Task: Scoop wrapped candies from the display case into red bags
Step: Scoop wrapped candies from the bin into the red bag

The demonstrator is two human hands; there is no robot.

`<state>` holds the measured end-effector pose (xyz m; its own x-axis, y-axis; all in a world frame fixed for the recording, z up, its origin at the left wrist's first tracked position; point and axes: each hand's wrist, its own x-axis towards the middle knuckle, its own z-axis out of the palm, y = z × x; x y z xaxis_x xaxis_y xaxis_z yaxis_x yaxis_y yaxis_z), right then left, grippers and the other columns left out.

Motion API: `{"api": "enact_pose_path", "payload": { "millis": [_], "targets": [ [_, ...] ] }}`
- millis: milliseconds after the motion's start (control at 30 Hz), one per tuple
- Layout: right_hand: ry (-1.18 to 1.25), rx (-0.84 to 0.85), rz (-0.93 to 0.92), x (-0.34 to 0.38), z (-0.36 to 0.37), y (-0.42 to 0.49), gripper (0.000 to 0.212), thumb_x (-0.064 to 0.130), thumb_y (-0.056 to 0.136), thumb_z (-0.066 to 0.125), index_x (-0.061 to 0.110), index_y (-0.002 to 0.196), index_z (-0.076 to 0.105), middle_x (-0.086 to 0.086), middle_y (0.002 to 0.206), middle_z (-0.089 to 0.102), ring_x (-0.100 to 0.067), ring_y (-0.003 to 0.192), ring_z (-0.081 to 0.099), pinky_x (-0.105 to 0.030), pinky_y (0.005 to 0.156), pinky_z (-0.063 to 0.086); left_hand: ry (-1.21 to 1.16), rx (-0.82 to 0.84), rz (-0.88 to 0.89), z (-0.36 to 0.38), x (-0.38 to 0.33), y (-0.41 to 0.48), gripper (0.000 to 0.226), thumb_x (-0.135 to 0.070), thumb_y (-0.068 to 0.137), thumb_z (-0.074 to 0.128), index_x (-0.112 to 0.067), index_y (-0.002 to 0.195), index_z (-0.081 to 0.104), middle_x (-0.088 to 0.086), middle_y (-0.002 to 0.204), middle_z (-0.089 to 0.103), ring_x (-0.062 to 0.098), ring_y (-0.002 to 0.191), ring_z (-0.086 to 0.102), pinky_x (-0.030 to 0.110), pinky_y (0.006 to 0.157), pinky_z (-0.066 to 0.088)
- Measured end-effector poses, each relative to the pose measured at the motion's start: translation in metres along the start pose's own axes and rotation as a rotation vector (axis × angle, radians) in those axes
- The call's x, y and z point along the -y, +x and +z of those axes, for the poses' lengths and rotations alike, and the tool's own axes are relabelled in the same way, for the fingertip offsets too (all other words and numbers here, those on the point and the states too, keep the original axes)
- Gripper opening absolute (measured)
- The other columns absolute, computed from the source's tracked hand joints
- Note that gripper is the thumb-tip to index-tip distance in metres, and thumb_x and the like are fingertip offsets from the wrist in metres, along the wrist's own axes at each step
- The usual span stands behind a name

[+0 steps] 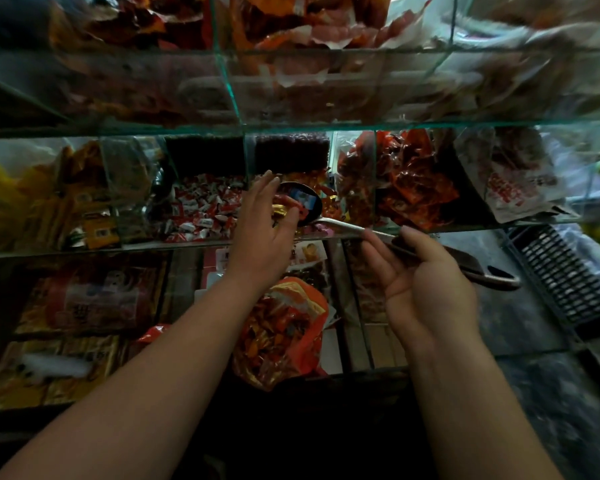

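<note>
Under the spread left hand (pixel 262 220), candies (pixel 307 198) are held in the ladle (pixel 342 226). Its handle is gripped at 4 o'clock by the right hand (pixel 426 289).

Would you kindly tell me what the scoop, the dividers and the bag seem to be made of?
Scoop: likely metal, with a dull grey sheen along the handle. Dividers: glass, clear with green edges. Bag: probably thin orange-red plastic; glossy, crinkled, candies showing through.

Arms outstretched. Left grip (pixel 267 220) fingers loosely spread; right grip (pixel 420 282) palm-up, curled round ladle (pixel 345 229).
</note>
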<state>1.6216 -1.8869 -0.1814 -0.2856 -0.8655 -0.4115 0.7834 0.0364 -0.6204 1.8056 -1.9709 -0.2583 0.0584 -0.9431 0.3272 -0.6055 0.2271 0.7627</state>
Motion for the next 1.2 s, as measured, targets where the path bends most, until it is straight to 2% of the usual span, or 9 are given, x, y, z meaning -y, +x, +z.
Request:
{"api": "enact_pose_path", "payload": {
  "millis": [100, 233, 300, 500, 600, 733, 967, 1067, 1200],
  "targets": [
    [-0.099, 0.009, -0.117, -0.014, 0.017, 0.031, 0.003, 0.006, 0.096, 0.067, 0.006, 0.099, 0.067, -0.006, 0.078, 0.080, -0.026, 0.086, 0.080, -0.030, 0.070, 0.063, -0.063, 0.013, -0.045, -0.003, 0.008, -0.016, 0.053, -0.046, 0.104, 0.049, -0.029, 0.153, 0.038, -0.014, 0.161, 0.027, 0.000, 0.147, 0.022, 0.032, 0.119, 0.025],
    [-0.993, 0.291, -0.721, -0.028, 0.026, 0.073, 0.004, 0.019, 0.094, 0.072, 0.022, 0.091, 0.073, 0.007, 0.090, 0.074, -0.006, 0.091, 0.072, -0.025, 0.080, 0.058, -0.020, 0.051, -0.065, -0.006, 0.010, -0.037, 0.054, -0.033, 0.103, 0.057, -0.026, 0.154, 0.038, -0.011, 0.161, 0.031, -0.001, 0.144, 0.025, 0.030, 0.118, 0.024],
    [-1.282, 0.513, -0.971, -0.027, 0.024, 0.083, 0.006, 0.012, 0.095, 0.070, 0.008, 0.100, 0.071, -0.005, 0.098, 0.071, -0.020, 0.094, 0.068, -0.037, 0.084, 0.057, -0.017, 0.068, -0.070, -0.008, 0.009, -0.041, 0.057, -0.028, 0.102, 0.059, -0.025, 0.155, 0.037, -0.008, 0.161, 0.032, 0.005, 0.146, 0.027, 0.032, 0.119, 0.025],
    [-1.347, 0.588, -1.184, -0.024, 0.007, 0.062, 0.009, 0.013, 0.098, 0.067, 0.008, 0.105, 0.069, -0.005, 0.101, 0.068, -0.015, 0.094, 0.065, -0.029, 0.083, 0.054, -0.024, 0.065, -0.087, -0.014, 0.007, -0.039, 0.062, -0.026, 0.100, 0.061, -0.031, 0.155, 0.034, -0.011, 0.160, 0.031, -0.009, 0.135, 0.024, 0.012, 0.108, 0.020],
    [-1.161, 0.496, -1.109, -0.027, -0.007, 0.029, 0.008, 0.019, 0.098, 0.071, 0.013, 0.103, 0.071, 0.002, 0.098, 0.071, -0.004, 0.092, 0.069, -0.019, 0.081, 0.054, -0.029, 0.050, -0.099, -0.016, 0.005, -0.038, 0.065, -0.028, 0.098, 0.062, -0.033, 0.155, 0.032, -0.008, 0.161, 0.031, 0.005, 0.145, 0.028, 0.027, 0.116, 0.026],
    [-0.852, 0.424, -0.745, -0.024, -0.018, -0.030, 0.014, 0.042, 0.096, 0.069, 0.029, 0.098, 0.073, -0.003, 0.096, 0.079, -0.022, 0.092, 0.078, -0.042, 0.080, 0.064, -0.031, 0.031, -0.105, -0.021, 0.001, -0.040, 0.073, -0.032, 0.097, 0.063, -0.034, 0.159, 0.024, -0.009, 0.165, 0.024, 0.008, 0.151, 0.019, 0.028, 0.116, 0.018],
    [-0.590, 0.376, -0.376, 0.014, -0.024, -0.072, 0.005, 0.026, 0.077, 0.073, 0.023, 0.080, 0.076, -0.018, 0.082, 0.078, -0.038, 0.076, 0.079, -0.039, 0.069, 0.065, -0.081, 0.008, -0.071, -0.040, 0.008, -0.095, 0.065, -0.037, 0.098, 0.058, -0.039, 0.156, 0.030, -0.051, 0.146, 0.018, -0.022, 0.141, 0.015, 0.010, 0.110, 0.020],
    [-0.728, 0.434, -0.318, 0.017, -0.030, -0.067, 0.006, 0.020, 0.078, 0.073, 0.025, 0.077, 0.076, -0.015, 0.084, 0.079, -0.034, 0.075, 0.079, -0.037, 0.067, 0.065, -0.097, -0.051, -0.119, -0.046, 0.021, -0.126, 0.055, -0.044, 0.097, 0.055, -0.034, 0.150, 0.045, -0.029, 0.149, 0.040, -0.007, 0.142, 0.034, 0.022, 0.111, 0.033],
    [-0.931, 0.505, -0.252, 0.006, -0.035, -0.061, 0.021, 0.042, 0.070, 0.070, 0.026, 0.081, 0.077, -0.012, 0.089, 0.080, -0.027, 0.084, 0.080, -0.042, 0.076, 0.065, 0.024, -0.120, -0.239, -0.057, 0.049, -0.148, 0.042, -0.038, 0.093, 0.068, -0.020, 0.130, 0.063, -0.011, 0.145, 0.046, 0.008, 0.139, 0.041, 0.040, 0.113, 0.040]
  ]
}}
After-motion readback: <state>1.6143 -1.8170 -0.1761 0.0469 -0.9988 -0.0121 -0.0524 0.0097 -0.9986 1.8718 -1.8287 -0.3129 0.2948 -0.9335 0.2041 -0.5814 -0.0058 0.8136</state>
